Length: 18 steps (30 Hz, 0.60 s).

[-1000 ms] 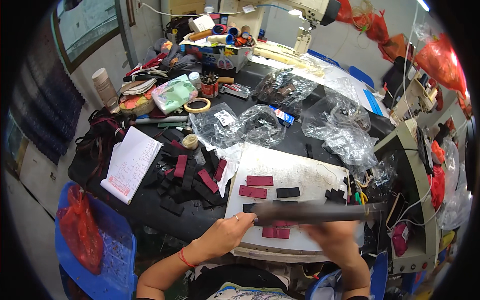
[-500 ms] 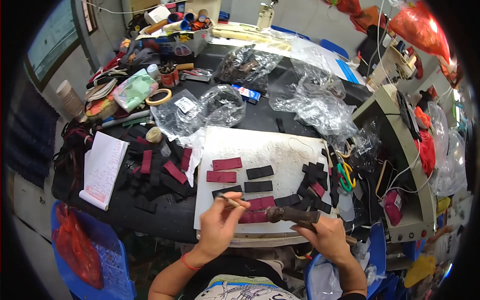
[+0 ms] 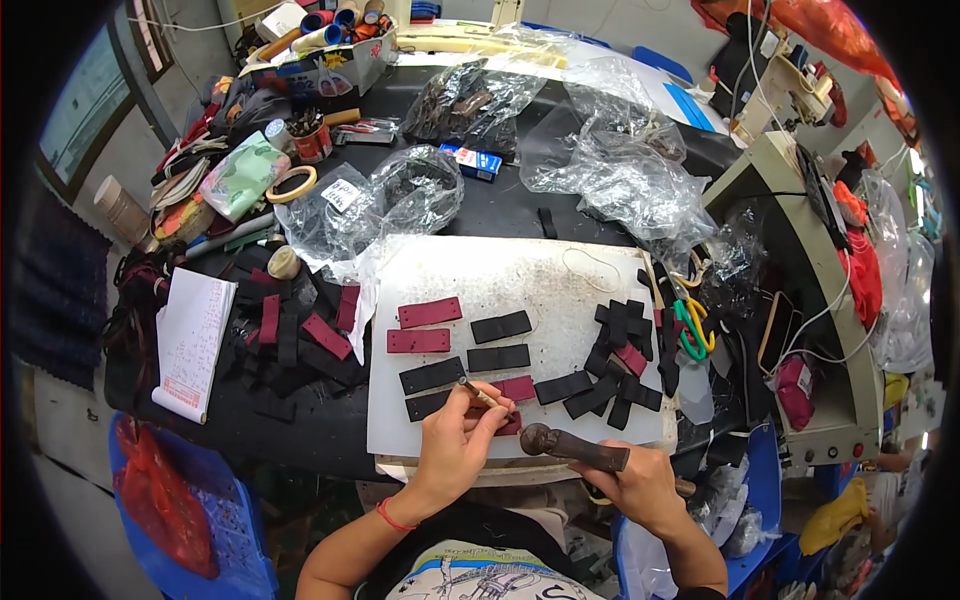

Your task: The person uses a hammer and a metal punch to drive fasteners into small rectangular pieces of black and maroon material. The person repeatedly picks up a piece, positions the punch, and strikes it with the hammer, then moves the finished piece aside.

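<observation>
My left hand (image 3: 455, 445) pinches a short, thin rod-shaped punch (image 3: 480, 395) between thumb and fingers, tilted above a maroon strip (image 3: 515, 388). A second maroon strip is partly hidden under those fingers. My right hand (image 3: 645, 490) grips a hammer (image 3: 585, 451) with a dark, rounded head, held just right of the left hand. Both hands are over the near edge of a white board (image 3: 480, 265). Two maroon strips with small holes (image 3: 430, 312) lie at its left, above black strips (image 3: 432, 375). More black strips (image 3: 500, 326) lie in the middle.
A loose pile of black strips (image 3: 625, 360) lies on the board's right, beside green-handled scissors (image 3: 690, 330). Left of the board are mixed strips (image 3: 325, 337) and an open notebook (image 3: 195, 340). Clear plastic bags (image 3: 640, 190) lie behind. Blue chairs (image 3: 245, 540) flank me.
My left hand and the punch have shifted right across the strips, uncovering more of the black ones at left. The hammer stays beside them, slightly lower. The whole view has shifted a little.
</observation>
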Tool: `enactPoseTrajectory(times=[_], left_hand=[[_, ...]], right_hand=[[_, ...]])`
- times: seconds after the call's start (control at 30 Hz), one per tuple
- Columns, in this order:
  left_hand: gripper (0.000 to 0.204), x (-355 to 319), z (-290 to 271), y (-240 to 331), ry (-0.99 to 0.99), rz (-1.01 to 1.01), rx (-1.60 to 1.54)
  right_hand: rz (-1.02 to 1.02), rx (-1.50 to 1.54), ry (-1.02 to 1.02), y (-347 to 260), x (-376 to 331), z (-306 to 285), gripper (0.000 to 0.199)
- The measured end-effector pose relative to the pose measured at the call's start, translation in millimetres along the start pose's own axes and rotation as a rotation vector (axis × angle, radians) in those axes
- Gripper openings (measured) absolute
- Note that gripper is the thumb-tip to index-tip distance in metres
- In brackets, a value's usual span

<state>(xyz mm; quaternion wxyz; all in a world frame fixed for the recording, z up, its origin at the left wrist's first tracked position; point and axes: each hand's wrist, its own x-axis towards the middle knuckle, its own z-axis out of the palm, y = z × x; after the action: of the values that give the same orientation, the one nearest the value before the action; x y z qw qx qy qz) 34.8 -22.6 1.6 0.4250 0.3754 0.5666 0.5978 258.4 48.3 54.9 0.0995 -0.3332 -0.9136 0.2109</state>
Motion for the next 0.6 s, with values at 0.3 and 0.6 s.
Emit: enactPoseTrajectory(times=[0.3, 0.6], left_hand=[[0.011, 2, 3, 7, -0.065, 0.297, 0.417], [0.020, -4, 12, 5, 0.006, 0.333, 0.473]], right_hand=[[0.042, 0.105, 0.297, -11, 8, -44, 0.023], [-0.047, -0.029, 0.138, -22, 41, -58, 0.017]])
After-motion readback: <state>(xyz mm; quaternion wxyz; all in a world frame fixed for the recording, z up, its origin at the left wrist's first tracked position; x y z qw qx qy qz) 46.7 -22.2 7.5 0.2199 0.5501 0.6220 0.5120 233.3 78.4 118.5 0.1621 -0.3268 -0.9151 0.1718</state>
